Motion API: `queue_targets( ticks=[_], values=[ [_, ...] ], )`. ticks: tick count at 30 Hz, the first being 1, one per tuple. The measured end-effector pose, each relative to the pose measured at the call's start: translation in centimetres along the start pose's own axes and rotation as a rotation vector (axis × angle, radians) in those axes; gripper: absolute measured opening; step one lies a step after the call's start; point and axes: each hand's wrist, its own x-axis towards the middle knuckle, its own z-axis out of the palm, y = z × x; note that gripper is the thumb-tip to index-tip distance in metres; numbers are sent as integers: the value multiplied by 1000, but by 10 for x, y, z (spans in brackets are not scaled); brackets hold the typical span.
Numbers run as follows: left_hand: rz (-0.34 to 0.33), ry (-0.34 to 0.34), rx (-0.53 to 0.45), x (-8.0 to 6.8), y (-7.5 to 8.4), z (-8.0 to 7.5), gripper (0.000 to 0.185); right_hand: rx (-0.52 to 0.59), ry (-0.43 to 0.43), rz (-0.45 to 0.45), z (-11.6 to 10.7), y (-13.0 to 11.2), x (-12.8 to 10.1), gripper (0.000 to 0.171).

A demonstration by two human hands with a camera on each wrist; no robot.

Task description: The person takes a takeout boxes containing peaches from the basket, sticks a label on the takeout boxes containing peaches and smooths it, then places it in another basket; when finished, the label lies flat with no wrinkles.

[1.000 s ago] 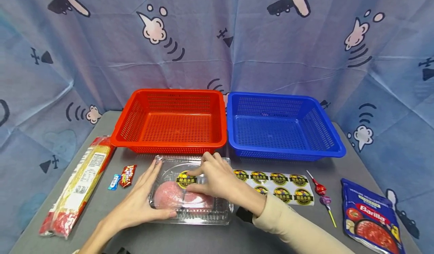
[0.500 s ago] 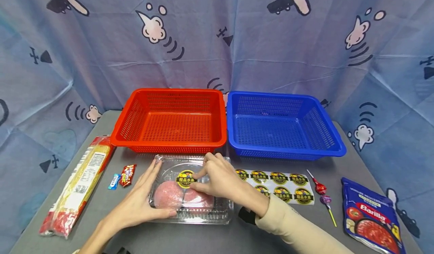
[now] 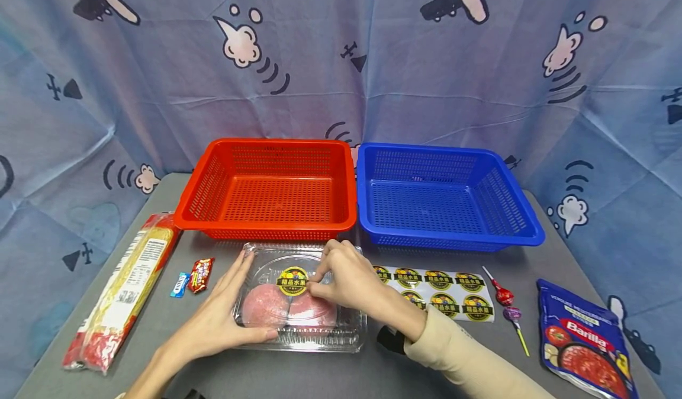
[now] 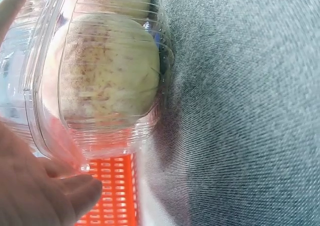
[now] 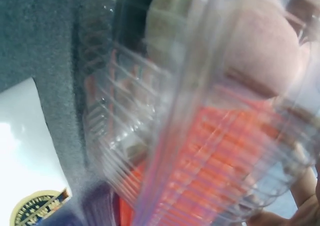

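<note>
A clear plastic clamshell box (image 3: 351,328) lies closed on the table, with round pink peach-like fruit (image 3: 264,305) showing through the lid. On the lid sits a round black-and-gold sticker (image 3: 292,281), lying flat. My left hand (image 3: 213,316) rests along the box's left side, fingers straight by the far left corner and thumb on the front edge. My right hand (image 3: 343,277) is over the lid's right half, fingers curled, thumb and forefinger tips close together at the sticker's right edge. In the left wrist view a pale fruit (image 4: 107,68) shows through the ribbed wall.
Behind the box stand a red basket (image 3: 277,233) and a blue basket (image 3: 453,242). A sticker sheet (image 3: 463,277), two lollipops (image 3: 503,296) and a blue Barilla pouch (image 3: 581,340) lie to the right. On the left are a noodle pack (image 3: 125,292) and two small candies (image 3: 200,275).
My right hand has slid a little to the right, from over the sticker to its right edge, so more of the sticker shows. The left hand and the box have stayed put.
</note>
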Motion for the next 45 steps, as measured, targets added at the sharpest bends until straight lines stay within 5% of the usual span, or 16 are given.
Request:
queue_targets(
  ticks=[19, 25, 31, 35, 39, 45],
  values=[
    [28, 20, -48, -1, -2, 4, 130, 14, 77, -89, -5, 19, -7, 4],
    [70, 45, -65, 1, -6, 5, 129, 44, 117, -44, -29, 42, -15, 13],
    [133, 111, -90, -2, -13, 3, 116, -16, 211, 61, -75, 87, -28, 30],
    [37, 95, -228, -4, -14, -2, 102, -61, 280, 133, -113, 128, -43, 46],
    [-143, 17, -363, -5, -13, -9, 91, -98, 315, 246, -145, 173, -60, 61],
    [-284, -140, -468, -4, -14, -11, 86, -72, 216, 498, -170, 226, -87, 90]
  ],
)
